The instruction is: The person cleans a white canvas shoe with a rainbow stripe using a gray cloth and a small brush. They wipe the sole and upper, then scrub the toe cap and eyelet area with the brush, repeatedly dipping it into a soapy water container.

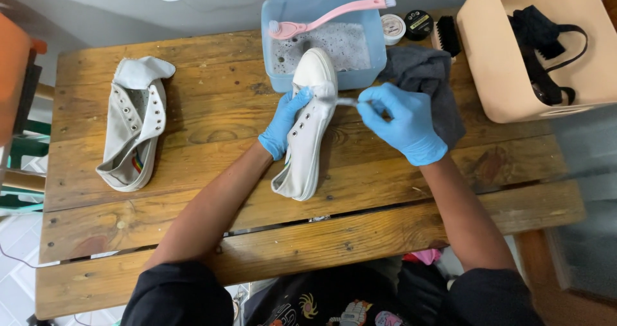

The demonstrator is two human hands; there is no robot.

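Two white canvas shoes lie on the wooden table (193, 229), which is made of rough planks with knots and dark stains. At the left lies the spare shoe (133, 123), well apart from the hands, its tongue pulled out and its eyelets without laces, so the inside is open.

Near the middle, the left hand (283, 123), in a thin blue glove, is closed around the side of the second shoe (308, 127). This shoe rests on its side with the smooth rubber toe leaning on the wall of the blue tub (379, 43); I think the hand holds it steady there. The tub contains foamy water, and a pink long-handled brush (328, 16) lies across its rim.

The right hand (403, 123), also gloved, pinches a small pale brush (344, 101) between thumb and fingers, with its tip touching the upper of the shoe.

Behind this hand lies a soft grey cloth (427, 75), and beyond it stand two small round tins (405, 25) and a black bristle brush (448, 38). At the far right is a beige basket (488, 62) with black straps (543, 50) inside.
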